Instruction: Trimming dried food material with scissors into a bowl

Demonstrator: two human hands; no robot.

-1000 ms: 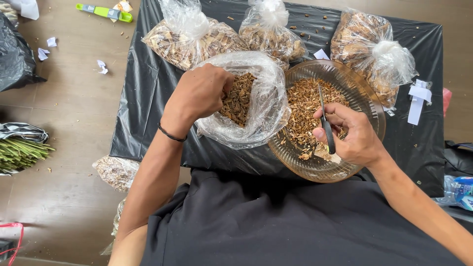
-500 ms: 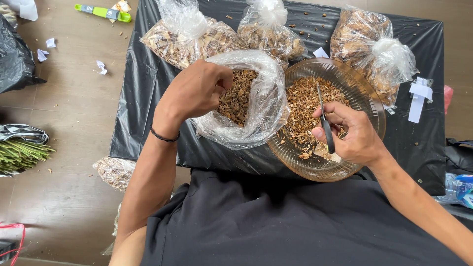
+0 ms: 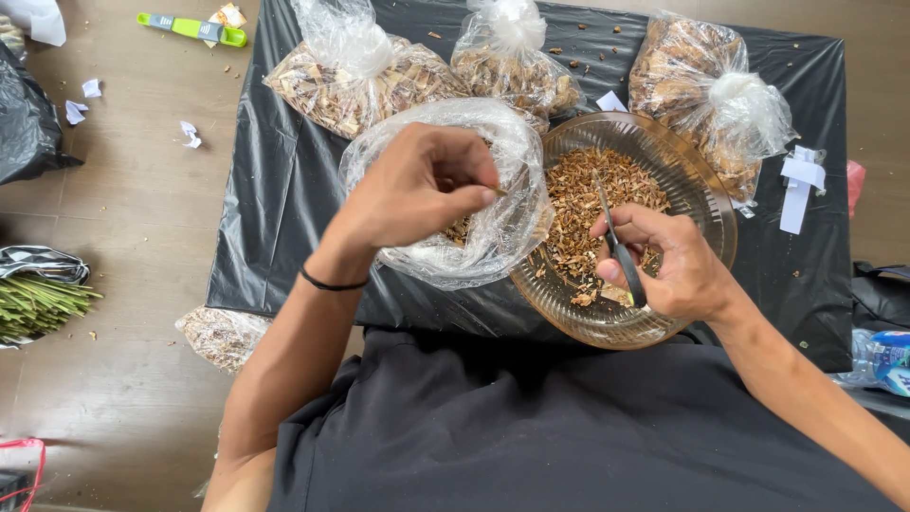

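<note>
Over table: open bag held at mouth by left hand, small piece pinched. Scissors gripped by right hand over bowl. Bag mouth best kept wide, near bowl rim.

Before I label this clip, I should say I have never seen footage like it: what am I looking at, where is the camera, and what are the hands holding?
The camera sits on a person's head and looks straight down, so both arms are that person's own. The left hand pinches a small brown piece over an open clear bag of dried brown bits. The right hand grips a thin dark tool, perhaps scissors, over a glass bowl of similar bits. Both rest on a black plastic sheet, with three tied bags further back. On the floor lie a green tool, paper scraps and a bundle of green stalks.
</note>
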